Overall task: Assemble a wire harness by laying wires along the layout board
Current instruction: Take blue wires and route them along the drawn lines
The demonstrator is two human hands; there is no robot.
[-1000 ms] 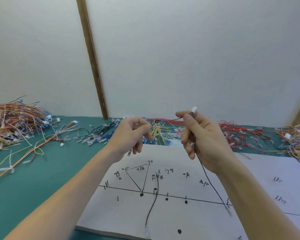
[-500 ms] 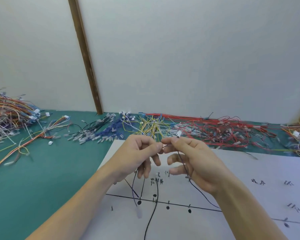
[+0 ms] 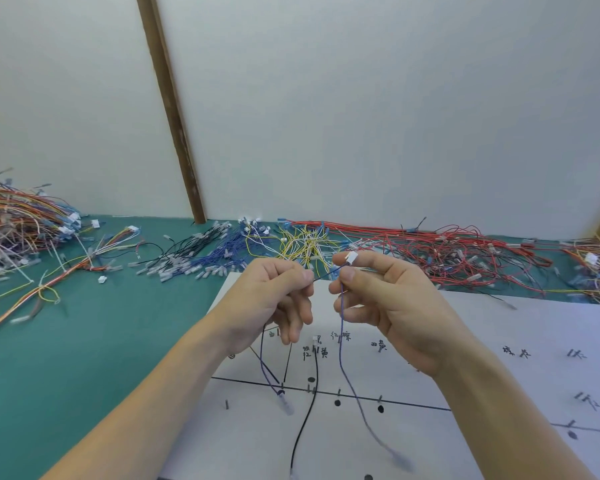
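1. the white layout board with black drawn lines, pegs and handwritten labels lies on the green worktop; everything below is placed from that board.
2. one thin black wire already lies on the board, running from a peg near the labels toward the board's near edge. it is the only wire i can see laid there, so i judge the harness to be at an early stage.
3. above the board's far-left part, the left hand pinches a thin blue-purple wire between thumb and forefinger, its other fingers curled loosely below.
4. the right hand, just beside it, pinches a small white plastic connector at its fingertips, and the wire hangs from that hand down over the board.
5. another strand drops from the left hand to a pale terminal blurred just over the board; i cannot tell whether it is the same wire.
6. still to do, as i judge it: lay this wire along the drawn lines, then most of the remaining routes.
7. there are no bins or trays in sight. the stock lies in loose heaps beyond the board's far edge: black wires, blue wires, yellow wires, red wires, and a mixed tangle far off its left side.
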